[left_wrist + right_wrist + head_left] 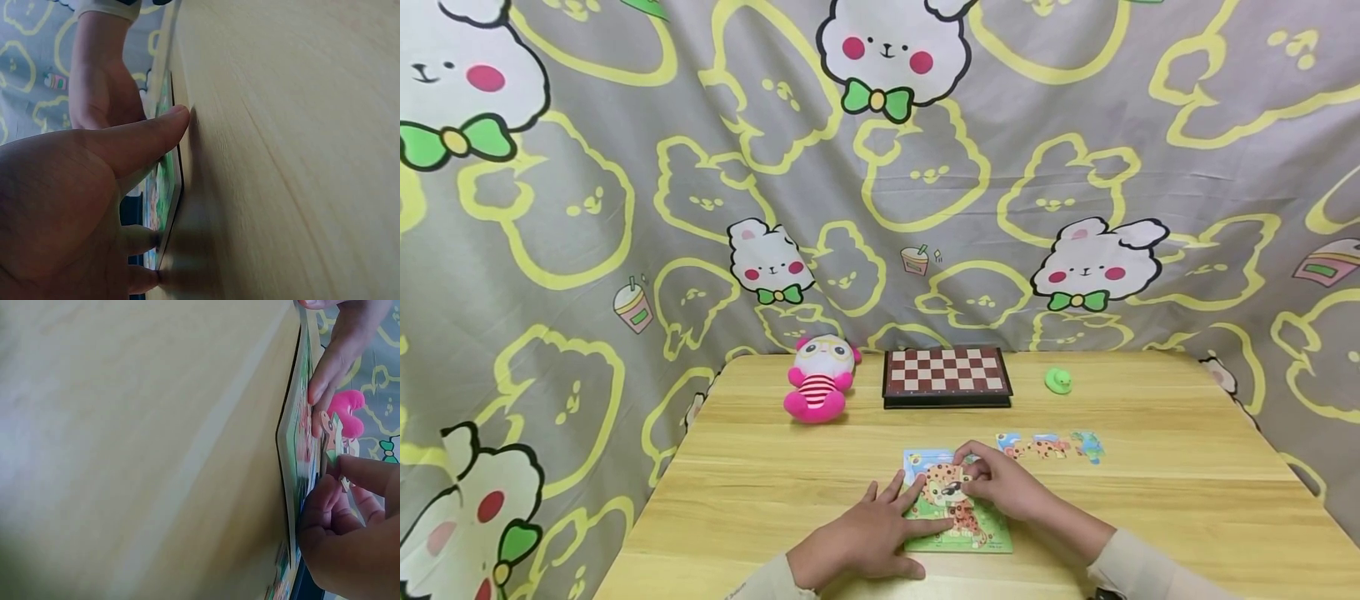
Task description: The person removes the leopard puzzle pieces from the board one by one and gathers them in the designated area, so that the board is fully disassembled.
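A jigsaw puzzle board (pixel 995 537) with a spotted leopard picture lies flat on the table in the head view. My left hand (pixel 874 535) rests on its left side with spread, fairly straight fingers. In the left wrist view, the left thumb (pixel 147 134) stretches out beside the board's edge (pixel 178 181). The right hand (pixel 1003 483) is over the board's upper right part. Its thumb and finger pinch a puzzle piece (pixel 332 437), tilted up from the board in the right wrist view. Several loose puzzle pieces (pixel 1048 447) lie behind the right hand.
A pink and white panda plush (pixel 820 379) sits at the back left of the wooden table (pixel 737 500). Beside it lies a checkered chess board (pixel 947 372), with a small green toy duck (pixel 1058 381) to its right. A patterned curtain (pixel 880 192) hangs behind.
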`<act>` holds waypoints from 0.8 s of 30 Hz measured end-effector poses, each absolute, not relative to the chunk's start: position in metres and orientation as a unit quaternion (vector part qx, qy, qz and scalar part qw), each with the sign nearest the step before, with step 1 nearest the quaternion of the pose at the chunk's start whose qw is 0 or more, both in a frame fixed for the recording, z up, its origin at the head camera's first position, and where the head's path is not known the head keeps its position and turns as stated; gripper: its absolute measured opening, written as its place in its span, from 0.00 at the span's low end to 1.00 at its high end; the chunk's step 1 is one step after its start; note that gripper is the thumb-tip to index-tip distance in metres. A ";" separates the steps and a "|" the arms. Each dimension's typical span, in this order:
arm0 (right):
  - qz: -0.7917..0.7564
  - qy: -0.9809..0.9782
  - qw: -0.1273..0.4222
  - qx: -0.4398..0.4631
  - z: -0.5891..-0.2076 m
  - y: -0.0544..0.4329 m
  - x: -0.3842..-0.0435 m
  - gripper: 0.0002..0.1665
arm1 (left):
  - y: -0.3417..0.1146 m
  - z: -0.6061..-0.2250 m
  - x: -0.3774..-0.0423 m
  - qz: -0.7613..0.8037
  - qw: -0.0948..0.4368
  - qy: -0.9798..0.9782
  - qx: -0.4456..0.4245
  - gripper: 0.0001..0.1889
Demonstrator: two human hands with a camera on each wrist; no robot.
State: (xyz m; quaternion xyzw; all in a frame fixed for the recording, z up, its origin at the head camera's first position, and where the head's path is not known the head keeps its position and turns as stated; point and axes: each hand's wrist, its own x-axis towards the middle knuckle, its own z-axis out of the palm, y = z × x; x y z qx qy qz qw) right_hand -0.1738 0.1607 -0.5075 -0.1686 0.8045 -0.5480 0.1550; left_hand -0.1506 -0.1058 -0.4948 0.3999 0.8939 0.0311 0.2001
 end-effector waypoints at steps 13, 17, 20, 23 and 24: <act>-0.545 0.808 0.148 -0.167 -0.501 0.186 -0.171 0.17 | -0.105 -0.495 -0.150 0.028 0.199 0.895 0.398 0.38; -0.551 0.805 0.150 -0.158 -0.504 0.196 -0.170 0.18 | -0.105 -0.495 -0.150 0.030 0.202 0.895 0.397 0.38; -0.555 0.804 0.152 -0.151 -0.504 0.202 -0.169 0.18 | -0.105 -0.495 -0.150 0.032 0.203 0.895 0.396 0.38; -0.553 0.806 0.150 -0.146 -0.504 0.209 -0.167 0.18 | -0.105 -0.494 -0.149 0.034 0.204 0.895 0.395 0.38; -0.552 0.807 0.150 -0.146 -0.504 0.212 -0.167 0.18 | -0.105 -0.494 -0.149 0.035 0.205 0.895 0.395 0.38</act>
